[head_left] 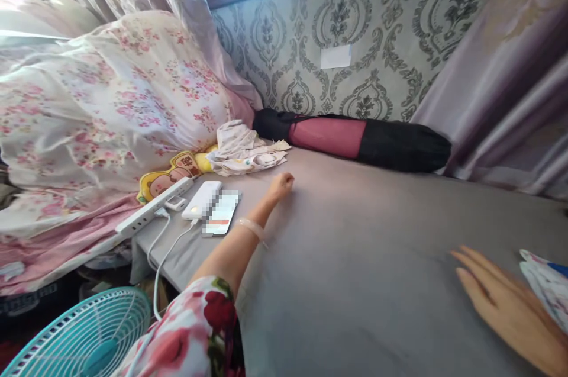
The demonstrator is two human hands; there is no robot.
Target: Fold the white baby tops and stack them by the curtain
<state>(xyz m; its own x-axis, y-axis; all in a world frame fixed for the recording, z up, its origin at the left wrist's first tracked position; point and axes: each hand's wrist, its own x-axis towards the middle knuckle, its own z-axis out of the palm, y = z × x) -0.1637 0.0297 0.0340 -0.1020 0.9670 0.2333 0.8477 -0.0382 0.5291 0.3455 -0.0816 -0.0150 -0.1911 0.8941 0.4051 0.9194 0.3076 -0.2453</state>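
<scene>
My left hand (281,186) rests at the far left part of a grey covered surface (355,258), its fingers curled closed. The inside of that hand is hidden, so I cannot tell whether it holds anything. A pale bangle (251,228) circles the left wrist. Near the left forearm lies a phone (227,211) with a lit screen, beside a white power bank (202,200) with a cable. At the right, my right hand (501,306) is open over the grey cover, fingers stretched out and slightly blurred. Close to it lies a folded patterned cloth (544,282), partly out of view.
A crumpled light cloth (244,149) lies beyond my left hand. Along the wall stretches a black and pink rolled bag (331,135). A white power strip (155,205), a yellow cartoon cushion (166,183) and a turquoise fan (89,335) are at the left.
</scene>
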